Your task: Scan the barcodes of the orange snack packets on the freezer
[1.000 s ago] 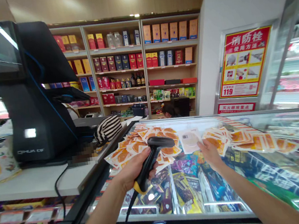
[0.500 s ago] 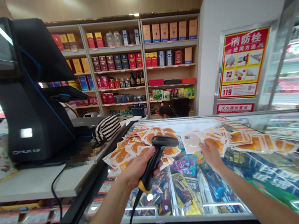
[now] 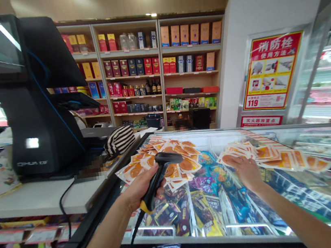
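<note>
Scanner (image 3: pixel 155 188) in left hand (image 3: pixel 142 186), right hand (image 3: pixel 247 171) at packets (image 3: pixel 266 153) — gap of glass (image 3: pixel 214 193) between.

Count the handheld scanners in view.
1: a black scanner, held in the left grip, overlapping the left heap of packets in view. Others may be hidden, say behind the checkout terminal.

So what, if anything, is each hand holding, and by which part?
The left hand holds the barcode scanner by its handle. The right hand touches the orange-and-white packets; whether it grips one cannot be told.
</note>
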